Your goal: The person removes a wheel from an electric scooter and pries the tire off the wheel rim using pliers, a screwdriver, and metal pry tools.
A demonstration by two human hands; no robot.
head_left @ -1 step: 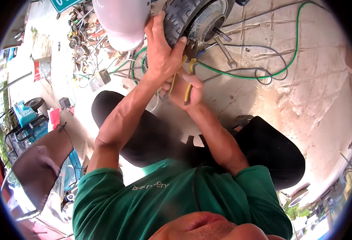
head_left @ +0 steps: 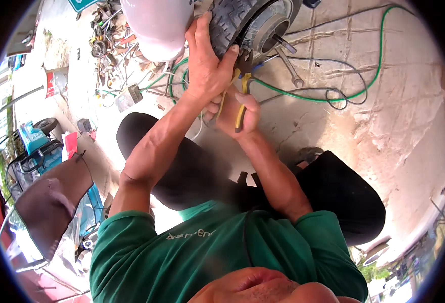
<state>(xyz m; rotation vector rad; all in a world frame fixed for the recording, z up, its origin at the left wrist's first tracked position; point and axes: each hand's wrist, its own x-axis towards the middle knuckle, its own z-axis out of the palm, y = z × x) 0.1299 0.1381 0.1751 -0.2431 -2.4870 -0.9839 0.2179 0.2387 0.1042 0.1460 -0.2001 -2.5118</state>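
Note:
A small wheel with a black knobbly tyre (head_left: 225,30) stands at the top, its grey hub and threaded axle (head_left: 284,43) facing right. My left hand (head_left: 205,70) grips the tyre's near side, fingers on the tread and thumb by the rim edge. Just below, my right hand (head_left: 245,113) is closed round pliers (head_left: 240,117) with yellow and black handles. Their dark jaws point up at the wheel's lower edge, close to my left thumb. What the jaws touch is too small to tell.
A rounded white body panel (head_left: 159,25) stands left of the wheel. A spanner (head_left: 290,68) and a green cable (head_left: 328,99) lie to the right. Several loose tools (head_left: 112,38) are scattered at the upper left. My black-clad knees (head_left: 346,202) flank the work. A blue vehicle (head_left: 33,139) is at far left.
The whole view has shifted slightly, the wheel sitting a little further right. Both hands keep the same hold on the tyre and the pliers.

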